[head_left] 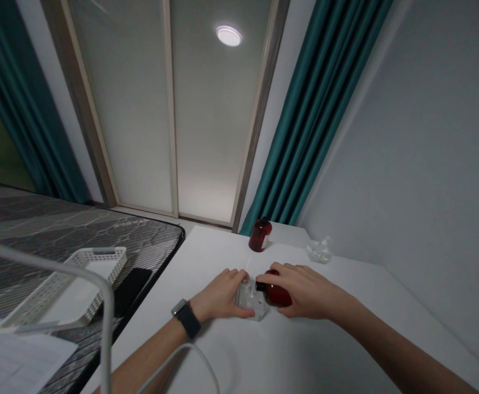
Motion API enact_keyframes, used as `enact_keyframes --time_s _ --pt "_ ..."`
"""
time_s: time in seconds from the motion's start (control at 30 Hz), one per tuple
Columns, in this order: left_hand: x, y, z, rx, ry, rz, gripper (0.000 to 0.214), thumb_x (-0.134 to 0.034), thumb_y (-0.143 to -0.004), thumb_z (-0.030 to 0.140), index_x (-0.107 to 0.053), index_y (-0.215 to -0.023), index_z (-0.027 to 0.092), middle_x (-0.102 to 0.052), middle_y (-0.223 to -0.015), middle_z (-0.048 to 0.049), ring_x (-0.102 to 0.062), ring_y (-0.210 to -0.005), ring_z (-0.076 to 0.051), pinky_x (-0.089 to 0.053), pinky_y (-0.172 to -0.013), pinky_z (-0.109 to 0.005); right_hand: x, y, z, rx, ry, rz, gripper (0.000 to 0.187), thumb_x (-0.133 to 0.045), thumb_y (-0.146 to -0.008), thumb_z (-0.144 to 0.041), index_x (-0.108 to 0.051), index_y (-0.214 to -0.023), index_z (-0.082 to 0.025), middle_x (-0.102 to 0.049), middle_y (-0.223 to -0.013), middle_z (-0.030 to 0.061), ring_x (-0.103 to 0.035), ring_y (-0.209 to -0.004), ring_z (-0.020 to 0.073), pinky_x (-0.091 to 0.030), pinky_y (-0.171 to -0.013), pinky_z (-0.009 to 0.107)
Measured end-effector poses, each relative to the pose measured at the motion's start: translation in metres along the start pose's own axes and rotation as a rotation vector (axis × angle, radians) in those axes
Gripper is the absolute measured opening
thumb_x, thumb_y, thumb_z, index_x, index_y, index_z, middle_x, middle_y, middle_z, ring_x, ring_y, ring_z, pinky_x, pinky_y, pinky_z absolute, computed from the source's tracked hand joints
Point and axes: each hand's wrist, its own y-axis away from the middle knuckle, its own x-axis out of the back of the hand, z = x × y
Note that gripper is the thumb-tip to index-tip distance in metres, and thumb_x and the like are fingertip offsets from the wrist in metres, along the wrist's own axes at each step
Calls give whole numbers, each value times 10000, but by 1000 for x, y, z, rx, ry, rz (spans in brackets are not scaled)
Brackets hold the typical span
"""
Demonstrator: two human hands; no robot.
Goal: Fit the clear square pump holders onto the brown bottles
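On the white table (305,350), my left hand (220,295) is closed around a small clear bottle (248,300) that lies on the tabletop. A dark watch sits on that wrist. My right hand (303,291) grips a dark red bottle (276,294) with a black cap, tipped on its side. Its capped end points at the clear bottle and the two bottles meet between my hands. A second dark red bottle (260,235) stands upright farther back on the table, untouched.
A crumpled clear wrapper (319,251) lies at the back right of the table. To the left, on a patterned mattress, sit a white slotted basket (65,284), a black phone (130,289) and white paper (13,355). A white cable (198,355) and a bar cross the foreground.
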Motion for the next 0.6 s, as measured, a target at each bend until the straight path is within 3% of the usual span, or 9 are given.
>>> enact_keyframes --time_s 0.6 --pt "-1 0 0 -2 -10 9 590 -822 -684 518 -526 -1077 192 -672 -1091 -92 -634 -981 -315 -463 -878 -406 0 -1 0 -2 9 1 689 -683 -752 -237 -481 -1402 -344 -605 -1202 90 -638 -987 292 -462 -795 408"
